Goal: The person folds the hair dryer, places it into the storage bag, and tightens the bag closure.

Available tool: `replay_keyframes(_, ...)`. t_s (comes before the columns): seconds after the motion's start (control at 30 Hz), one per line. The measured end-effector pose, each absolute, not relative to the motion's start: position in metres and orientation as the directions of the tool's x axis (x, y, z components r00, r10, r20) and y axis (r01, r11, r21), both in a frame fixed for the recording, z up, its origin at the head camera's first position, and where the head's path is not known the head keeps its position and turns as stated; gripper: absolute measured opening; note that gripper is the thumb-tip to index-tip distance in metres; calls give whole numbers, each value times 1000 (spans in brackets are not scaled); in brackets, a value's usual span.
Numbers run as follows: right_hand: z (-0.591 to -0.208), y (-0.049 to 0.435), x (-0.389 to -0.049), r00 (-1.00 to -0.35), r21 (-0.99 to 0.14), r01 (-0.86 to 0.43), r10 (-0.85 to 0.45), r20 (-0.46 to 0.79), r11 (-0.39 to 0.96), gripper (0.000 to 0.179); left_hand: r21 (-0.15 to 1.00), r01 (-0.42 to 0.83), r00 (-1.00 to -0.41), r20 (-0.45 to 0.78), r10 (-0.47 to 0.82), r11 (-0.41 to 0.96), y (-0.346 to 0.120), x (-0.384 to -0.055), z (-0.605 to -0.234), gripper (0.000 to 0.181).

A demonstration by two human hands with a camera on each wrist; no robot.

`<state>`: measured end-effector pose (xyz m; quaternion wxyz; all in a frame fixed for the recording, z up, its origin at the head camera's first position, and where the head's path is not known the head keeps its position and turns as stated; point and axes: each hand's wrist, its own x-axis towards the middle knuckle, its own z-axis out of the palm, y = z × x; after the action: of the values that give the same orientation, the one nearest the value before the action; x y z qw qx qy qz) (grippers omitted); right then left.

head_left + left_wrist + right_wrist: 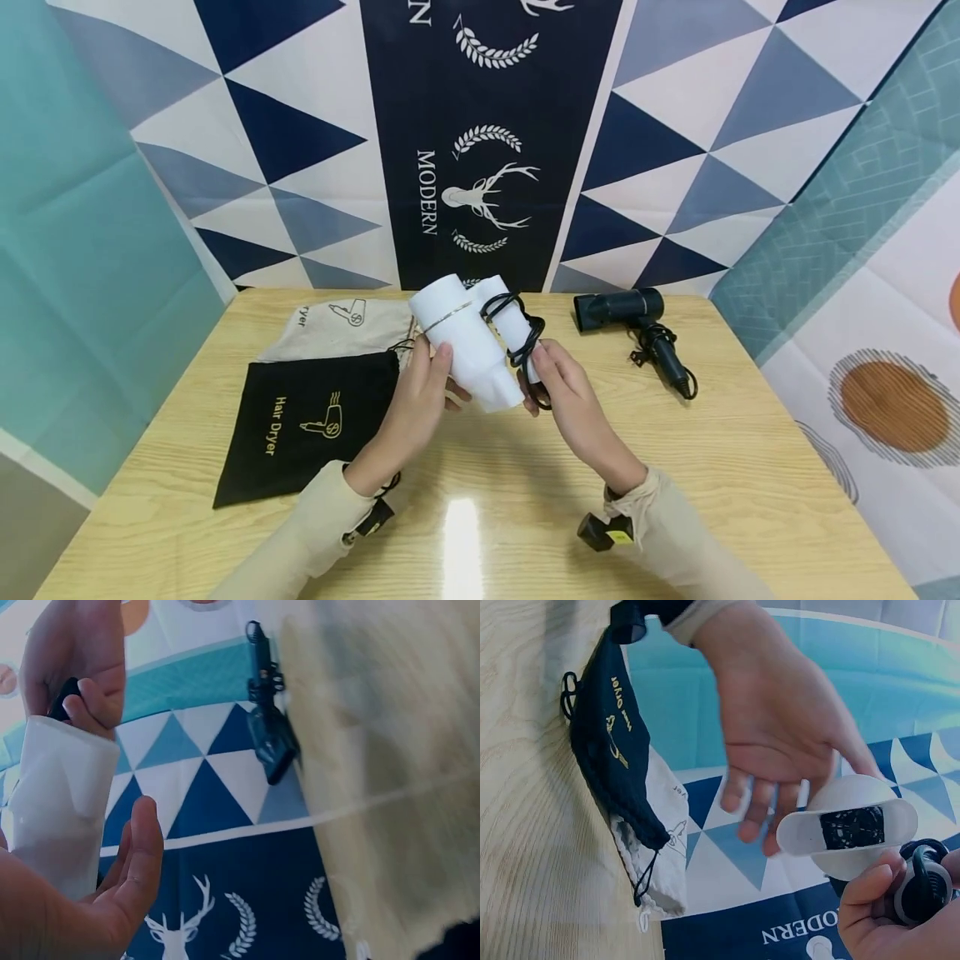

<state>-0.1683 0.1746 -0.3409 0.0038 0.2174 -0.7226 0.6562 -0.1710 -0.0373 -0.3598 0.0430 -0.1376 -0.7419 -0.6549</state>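
A white hair dryer [468, 354] is held up over the table, its handle [510, 321] lying folded alongside the body. Black cord [532, 333] is looped around the handle. My right hand [576, 396] grips the handle and cord between thumb and fingers. The left hand [418, 400] is at the dryer's body, thumb laid against it; in the right wrist view its fingers [757, 806] spread loosely beside the nozzle. Dark innards show through the nozzle's flat white opening [853, 828] there.
Left on the wooden table [465, 467] lies a black drawstring bag [300, 433] printed "Hair Dryer", overlapping a pale cloth bag [337, 329] behind it. A black hair dryer [622, 310] with its cord bundled at the handle rests at the back right. Patterned cloth [487, 108] hangs behind.
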Motion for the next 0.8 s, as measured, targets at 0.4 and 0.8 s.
replay_keyframes(0.4,-333,189,-170,-918,-952,-306,-274,286,32,43,885,337,-939,290,188,322,-57,-167,-380,40)
replay_keyframes(0.8,-332,188,-170,-919,-959,-285,-288,270,9,44,718,298,-954,195,229,629,-78,-173,-390,22)
